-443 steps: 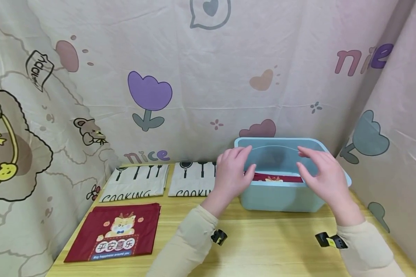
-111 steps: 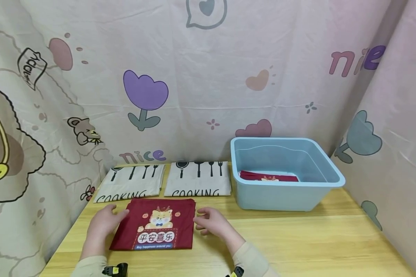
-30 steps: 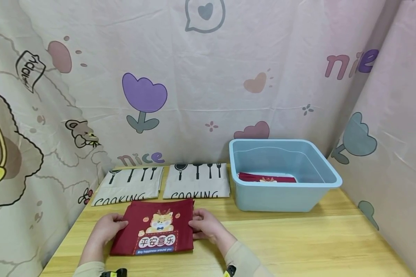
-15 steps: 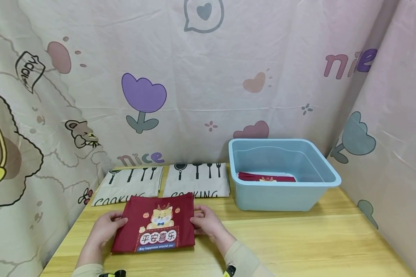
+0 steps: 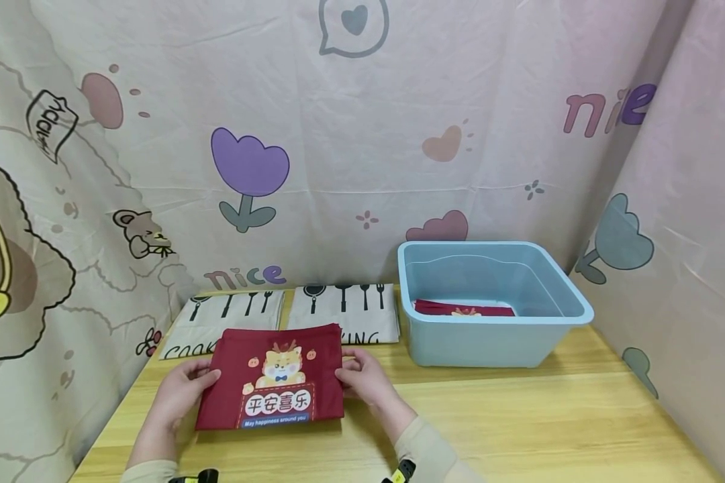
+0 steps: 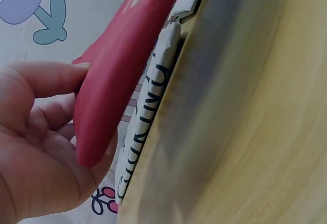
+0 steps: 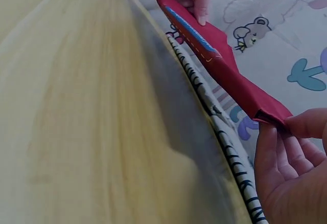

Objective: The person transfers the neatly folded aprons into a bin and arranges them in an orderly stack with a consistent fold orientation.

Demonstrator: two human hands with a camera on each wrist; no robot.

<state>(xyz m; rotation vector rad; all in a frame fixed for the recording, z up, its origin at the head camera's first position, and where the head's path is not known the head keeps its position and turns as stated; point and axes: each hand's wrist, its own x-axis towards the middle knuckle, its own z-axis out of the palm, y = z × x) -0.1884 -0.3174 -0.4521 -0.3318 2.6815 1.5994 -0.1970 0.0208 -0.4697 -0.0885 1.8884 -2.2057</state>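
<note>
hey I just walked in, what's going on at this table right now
A person is holding a folded red cloth up off the table, the left hand gripping one side edge and the right hand the other. Behind it, two folded white cloths lie side by side on the table. Off to the right stands a blue bin with another red cloth inside.

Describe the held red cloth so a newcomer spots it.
Left of the blue bin on the table, in front of two white cloths, is the held cloth. The left hand and right hand grip its sides. The other red cloth lies inside the bin; this one is held up, its cartoon animal fully visible.
</note>
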